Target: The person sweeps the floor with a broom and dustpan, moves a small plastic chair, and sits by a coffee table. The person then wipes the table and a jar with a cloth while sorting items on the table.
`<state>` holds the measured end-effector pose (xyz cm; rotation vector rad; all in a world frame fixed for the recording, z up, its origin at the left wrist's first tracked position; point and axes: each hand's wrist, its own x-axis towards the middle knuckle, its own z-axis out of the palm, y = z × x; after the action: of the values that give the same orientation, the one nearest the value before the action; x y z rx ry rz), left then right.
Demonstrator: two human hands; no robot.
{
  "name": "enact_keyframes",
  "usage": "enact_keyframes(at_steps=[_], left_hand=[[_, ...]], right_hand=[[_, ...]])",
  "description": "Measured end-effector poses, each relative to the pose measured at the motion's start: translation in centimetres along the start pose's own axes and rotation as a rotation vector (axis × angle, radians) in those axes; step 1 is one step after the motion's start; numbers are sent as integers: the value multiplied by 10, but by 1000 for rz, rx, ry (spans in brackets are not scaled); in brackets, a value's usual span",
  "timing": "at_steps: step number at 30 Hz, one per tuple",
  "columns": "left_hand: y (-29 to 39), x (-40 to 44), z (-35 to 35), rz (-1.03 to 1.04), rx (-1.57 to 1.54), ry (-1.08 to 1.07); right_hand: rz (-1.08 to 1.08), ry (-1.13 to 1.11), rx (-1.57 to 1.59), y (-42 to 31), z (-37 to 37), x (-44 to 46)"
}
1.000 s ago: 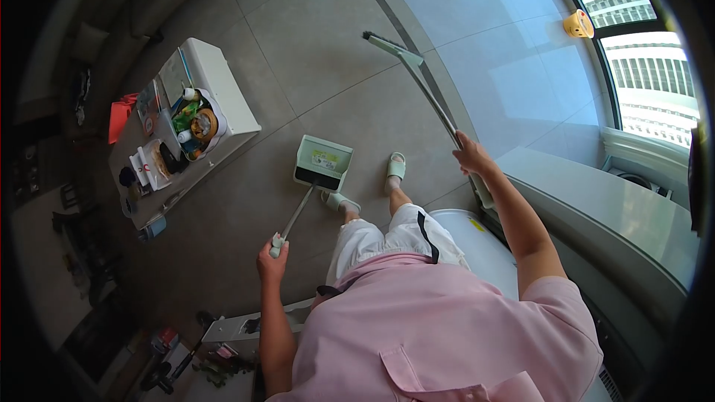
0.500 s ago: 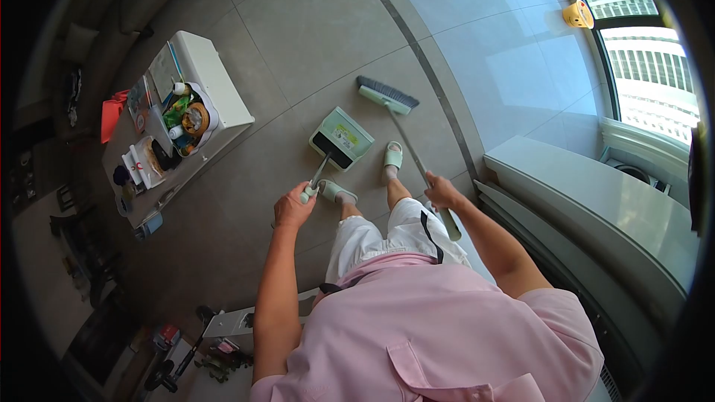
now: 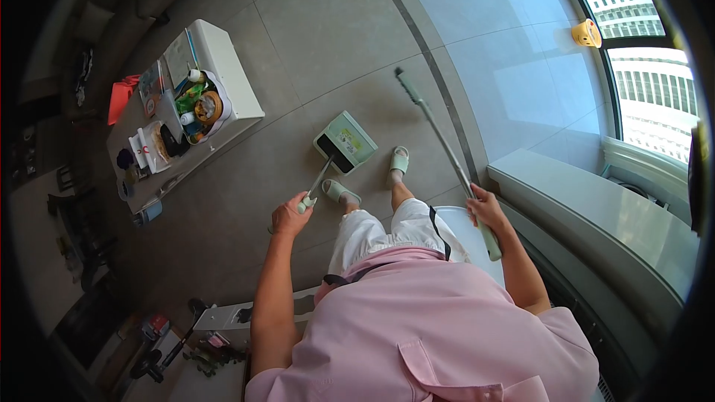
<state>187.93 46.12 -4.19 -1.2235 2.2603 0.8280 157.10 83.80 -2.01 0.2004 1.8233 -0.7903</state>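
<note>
My left hand [image 3: 289, 216] is closed round the pale green grip of a long-handled dustpan [image 3: 360, 136]. The pan, pale green with a dark strip near its handle, rests on the grey floor in front of my feet. In my right hand [image 3: 485, 207] is the handle of a broom [image 3: 443, 138], its light green grip end sticking out below my fist toward me. The broom's head [image 3: 407, 85] is seen edge-on, out past the dustpan to the right. Whether its bristles touch the floor, I cannot tell.
A white table [image 3: 237, 89] on the left carries a basket [image 3: 216, 108] of bottles and packets. A yellow bucket [image 3: 586, 33] stands by the window. Along my right runs a low white ledge [image 3: 581, 201]. My green slippers [image 3: 400, 160] are just behind the dustpan.
My right hand has shifted right and the broom has turned, so its head went from broadside to edge-on and moved right. The dustpan stays in about the same place.
</note>
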Motion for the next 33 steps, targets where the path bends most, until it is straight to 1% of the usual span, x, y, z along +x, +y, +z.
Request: enact_keyframes(at_steps=[3,6,7,10,14,17,20,21,24,26,29,32,33], left_hand=[[-14,-9,-13,-5,13,-5],[-31,-11,-11,-34,33,-7],[-34,-10,-10,-48,31,8],[-34,-5,-10,-68,20,31],[-31,1,-17,-57,15,17],[-32,2,-16,-40,17,27],[-40,2,-18,-32,11,40],[-45,0,-17,-38,5,41],[-67,-11,-17,-48,-24,54],[-83,-24,-19,-59,-50,73],[-104,-41,-18,-96,-83,127],[-122,-52,-16,-117,-138,208],[-128,-56,-16,-128,-159,240]], right_hand=[[1,96,58,-12,-11,38],[-36,149,83,-16,3,70],[-33,159,41,-16,15,74],[28,73,-39,-4,58,74],[57,-221,-158,-14,117,36],[16,-441,-115,-15,124,33],[91,-438,-147,-55,114,-9],[93,-433,-148,-59,109,-20],[55,-271,-114,-52,89,-32],[49,-162,-59,-45,72,-22],[-3,-49,43,-48,45,13],[-61,54,127,-64,27,73],[-89,62,113,-73,20,95]])
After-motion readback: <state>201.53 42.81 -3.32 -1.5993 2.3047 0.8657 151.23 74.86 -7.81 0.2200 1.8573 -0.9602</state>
